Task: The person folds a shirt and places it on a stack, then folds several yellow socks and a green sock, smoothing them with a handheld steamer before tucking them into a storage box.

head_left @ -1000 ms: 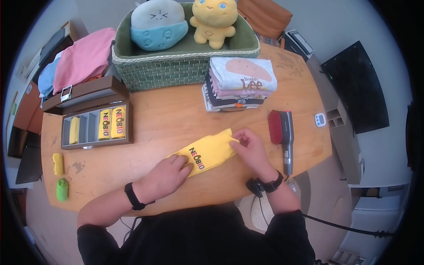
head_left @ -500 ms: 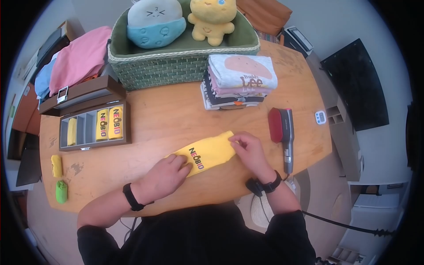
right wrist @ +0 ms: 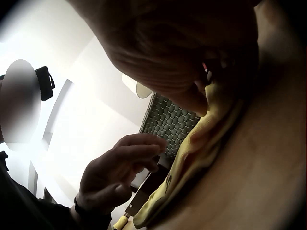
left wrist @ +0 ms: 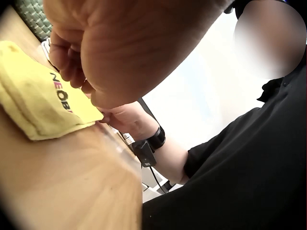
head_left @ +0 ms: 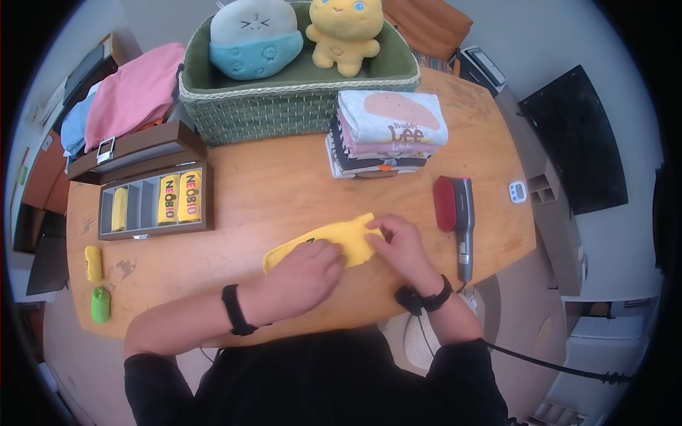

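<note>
A pair of yellow socks (head_left: 355,238) with NEOBIO lettering lies flat on the table before the person, one layer over the other in the left wrist view. At their right end, the thumb and fingers of the right hand (head_left: 401,245) pinch the fabric. The left hand (head_left: 305,277) hovers over the middle of the socks, covering most of the print in the head view. Its fingers are loosely bent and hold nothing; the right wrist view has this hand (right wrist: 117,167) raised beside the fabric.
A brown compartment box (head_left: 156,232) with several rolled yellow socks stands open at left. Nearby lie a yellow roll (head_left: 93,263) and a green roll (head_left: 100,304). Behind are a green basket (head_left: 263,117) with plush toys and folded shirts (head_left: 391,124). A hairbrush-like appliance (head_left: 455,213) and timer (head_left: 517,192) sit right.
The left hand has let go of the socks' left part and moved right, over their middle. The right hand stays at the right end, its fingertips slightly shifted.
</note>
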`<action>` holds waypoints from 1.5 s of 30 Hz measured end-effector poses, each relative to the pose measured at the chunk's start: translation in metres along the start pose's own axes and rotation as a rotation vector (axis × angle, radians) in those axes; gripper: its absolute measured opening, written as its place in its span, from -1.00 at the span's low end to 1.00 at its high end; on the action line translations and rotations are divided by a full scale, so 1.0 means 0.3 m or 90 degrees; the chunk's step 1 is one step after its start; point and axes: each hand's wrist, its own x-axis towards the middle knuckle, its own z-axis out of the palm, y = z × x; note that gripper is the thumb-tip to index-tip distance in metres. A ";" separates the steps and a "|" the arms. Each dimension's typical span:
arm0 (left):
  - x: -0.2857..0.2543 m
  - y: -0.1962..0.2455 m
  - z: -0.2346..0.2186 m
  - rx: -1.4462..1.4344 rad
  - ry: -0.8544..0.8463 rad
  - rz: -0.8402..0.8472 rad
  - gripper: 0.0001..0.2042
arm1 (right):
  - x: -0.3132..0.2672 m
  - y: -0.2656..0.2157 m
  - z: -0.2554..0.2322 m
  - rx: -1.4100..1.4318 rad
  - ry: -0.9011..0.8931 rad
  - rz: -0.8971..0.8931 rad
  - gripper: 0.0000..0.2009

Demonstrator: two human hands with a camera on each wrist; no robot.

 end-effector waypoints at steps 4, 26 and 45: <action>0.063 -0.018 0.092 0.082 0.001 0.038 -0.35 | 0.005 0.026 0.004 0.049 0.019 0.029 -0.84; 0.049 -0.047 0.126 0.140 -0.131 0.038 -0.04 | 0.062 -0.047 -0.018 -0.124 -0.042 0.052 -0.69; 0.043 -0.061 0.134 0.133 -0.125 0.048 -0.03 | 0.044 0.012 0.016 0.124 -0.063 0.124 -0.76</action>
